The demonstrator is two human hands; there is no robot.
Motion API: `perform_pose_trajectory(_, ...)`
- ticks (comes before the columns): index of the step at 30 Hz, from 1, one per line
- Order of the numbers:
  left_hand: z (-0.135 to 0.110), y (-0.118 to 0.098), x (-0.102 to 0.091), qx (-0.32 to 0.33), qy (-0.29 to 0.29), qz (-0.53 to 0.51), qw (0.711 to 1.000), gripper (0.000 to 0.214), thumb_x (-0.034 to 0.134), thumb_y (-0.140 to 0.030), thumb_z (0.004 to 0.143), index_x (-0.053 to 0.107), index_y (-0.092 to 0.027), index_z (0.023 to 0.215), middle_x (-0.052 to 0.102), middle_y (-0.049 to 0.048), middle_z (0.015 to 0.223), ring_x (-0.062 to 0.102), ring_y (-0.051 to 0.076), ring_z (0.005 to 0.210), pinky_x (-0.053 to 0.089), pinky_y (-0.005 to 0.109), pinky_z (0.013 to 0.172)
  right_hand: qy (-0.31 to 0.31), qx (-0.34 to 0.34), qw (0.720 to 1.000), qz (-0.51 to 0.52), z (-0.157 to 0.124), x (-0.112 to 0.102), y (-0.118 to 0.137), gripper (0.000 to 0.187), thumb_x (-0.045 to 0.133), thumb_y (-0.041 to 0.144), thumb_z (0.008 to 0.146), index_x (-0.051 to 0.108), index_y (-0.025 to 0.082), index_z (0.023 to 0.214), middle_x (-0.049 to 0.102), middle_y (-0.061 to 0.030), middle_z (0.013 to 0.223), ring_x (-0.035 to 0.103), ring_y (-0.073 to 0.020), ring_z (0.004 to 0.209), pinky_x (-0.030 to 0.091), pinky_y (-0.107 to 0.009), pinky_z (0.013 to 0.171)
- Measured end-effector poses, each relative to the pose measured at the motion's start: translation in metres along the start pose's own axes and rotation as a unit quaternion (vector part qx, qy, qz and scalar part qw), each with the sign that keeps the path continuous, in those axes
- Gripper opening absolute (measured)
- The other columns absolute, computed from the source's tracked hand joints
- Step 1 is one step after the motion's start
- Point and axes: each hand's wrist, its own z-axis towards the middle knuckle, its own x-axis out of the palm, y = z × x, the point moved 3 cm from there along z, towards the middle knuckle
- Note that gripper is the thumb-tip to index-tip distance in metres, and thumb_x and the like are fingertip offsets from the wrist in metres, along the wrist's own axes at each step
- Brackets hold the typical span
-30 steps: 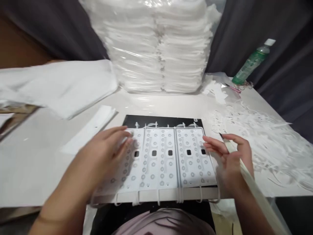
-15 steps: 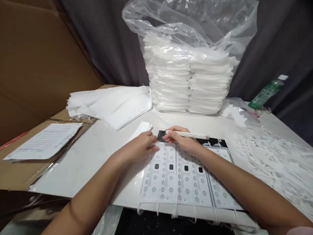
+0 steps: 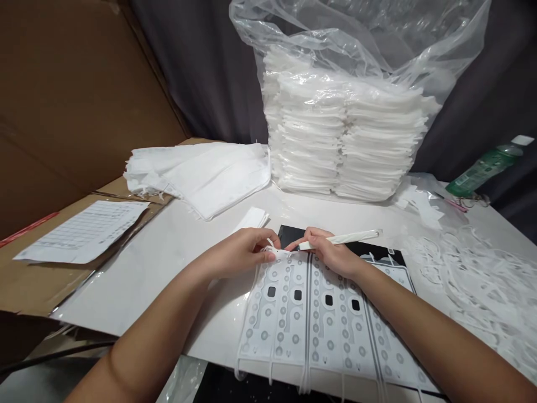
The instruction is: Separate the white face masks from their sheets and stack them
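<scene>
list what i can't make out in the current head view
In the head view:
Print on the white rectangular paper sheet: too small to read.
Clear plastic bag: top cut off by the upper edge.
Heap of thin white strips: cut off by the right edge.
White flat panel with grey rings: partly hidden by the right forearm.
Whether the slim white tool touches it: too small to tell.

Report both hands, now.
Left hand: closed, pinching the white dotted sheet near its top-left corner.
Right hand: closed, holding a white-handled tool.
</scene>
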Motion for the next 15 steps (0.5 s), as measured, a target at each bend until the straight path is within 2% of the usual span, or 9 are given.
perform_pose_trajectory(3, 0.000, -0.001, 0.001, -0.015, 0.010, 0.014, 1.000, 0.029, 0.057, -0.045, 0.082, 0.063, -0.019, 0.094, 0.046, -0.0037, 0.061, 0.040, 0.012, 0.057, 0.027, 0.023, 0.051, -0.012, -0.011, 0.999, -0.037, -0.001, -0.002, -0.003, 0.021, 0.039, 0.031, 0.087, 0.041, 0.023, 0.067, 0.073, -0.0009, 0.095, 0.060, -0.0169, 0.073, 0.046, -0.029, 0.065)
perform_pose_trajectory(6, 0.001, -0.006, 0.004, 0.007, -0.008, 0.042, 0.999, 0.029, 0.062, -0.046, 0.079, 0.061, -0.019, 0.089, 0.050, -0.0026, 0.067, 0.043, 0.012, 0.061, 0.029, 0.023, 0.054, -0.001, -0.021, 1.000, -0.010, 0.000, 0.000, -0.008, 0.024, 0.040, 0.040, 0.091, 0.046, 0.023, 0.076, 0.072, -0.0013, 0.093, 0.064, -0.0173, 0.079, 0.047, -0.031, 0.072)
perform_pose_trajectory(8, 0.001, -0.010, 0.006, 0.033, -0.027, 0.056, 0.998, 0.025, 0.064, -0.044, 0.079, 0.059, -0.019, 0.081, 0.052, -0.0024, 0.068, 0.044, 0.012, 0.062, 0.030, 0.023, 0.055, -0.012, -0.032, 0.999, 0.002, 0.001, 0.002, -0.010, 0.029, 0.039, 0.050, 0.093, 0.051, 0.024, 0.096, 0.073, -0.0017, 0.089, 0.066, -0.0183, 0.082, 0.048, -0.033, 0.078)
perform_pose_trajectory(10, 0.002, -0.011, 0.007, 0.046, -0.051, 0.053, 0.996, 0.023, 0.063, -0.040, 0.080, 0.058, -0.018, 0.077, 0.053, -0.0017, 0.069, 0.045, 0.012, 0.063, 0.031, 0.023, 0.057, -0.025, -0.048, 0.998, -0.026, 0.002, 0.005, -0.008, 0.042, 0.037, 0.057, 0.093, 0.046, 0.025, 0.118, 0.073, -0.0026, 0.086, 0.067, -0.0186, 0.081, 0.048, -0.035, 0.080)
perform_pose_trajectory(11, 0.002, -0.011, 0.006, 0.044, -0.059, 0.041, 0.996, 0.022, 0.062, -0.040, 0.081, 0.060, -0.018, 0.079, 0.055, -0.0014, 0.070, 0.046, 0.012, 0.062, 0.032, 0.023, 0.057, -0.023, -0.060, 0.997, -0.051, 0.002, 0.006, -0.006, 0.046, 0.037, 0.058, 0.093, 0.045, 0.024, 0.123, 0.073, -0.0038, 0.087, 0.067, -0.0185, 0.082, 0.048, -0.035, 0.080)
perform_pose_trajectory(13, 0.001, -0.008, 0.005, 0.034, -0.063, 0.006, 0.997, 0.023, 0.063, -0.041, 0.081, 0.065, -0.019, 0.088, 0.059, -0.0006, 0.072, 0.048, 0.012, 0.062, 0.034, 0.023, 0.057, -0.009, -0.089, 0.990, -0.106, 0.001, 0.009, 0.000, 0.045, 0.039, 0.056, 0.093, 0.054, 0.022, 0.118, 0.072, -0.0061, 0.094, 0.066, -0.0187, 0.086, 0.048, -0.033, 0.080)
perform_pose_trajectory(15, 0.000, -0.006, 0.003, 0.023, -0.053, -0.030, 0.998, 0.028, 0.061, -0.042, 0.082, 0.067, -0.019, 0.096, 0.065, 0.0022, 0.082, 0.052, 0.013, 0.064, 0.038, 0.024, 0.057, 0.008, -0.102, 0.983, -0.151, 0.000, 0.009, 0.004, 0.039, 0.046, 0.053, 0.091, 0.064, 0.020, 0.101, 0.070, -0.0055, 0.092, 0.065, -0.0188, 0.083, 0.048, -0.032, 0.076)
